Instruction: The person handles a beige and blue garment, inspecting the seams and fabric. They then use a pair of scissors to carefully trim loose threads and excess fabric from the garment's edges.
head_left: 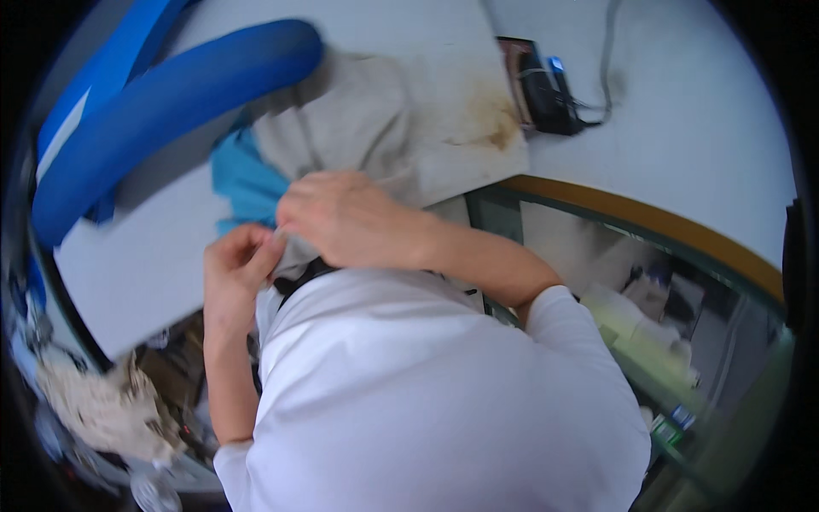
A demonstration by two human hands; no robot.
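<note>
A beige cloth [341,111] lies crumpled on the white tabletop, and a teal cloth [246,171] shows at its left side. My left hand [237,269] is at the near edge of the cloth, thumb and fingers pinched together. Close against it, my right hand [341,218] is bent palm down with its fingers closed at the same spot. A small pale edge of the beige cloth seems to be between the fingertips; the grip itself is partly hidden and blurred.
A large blue curved piece [179,107] arches over the table at the left. A black device [546,94] with a cable sits at the far right. Below right, a glass-edged compartment [648,316] holds boxes and small items. Crumpled brown paper [111,405] lies at lower left.
</note>
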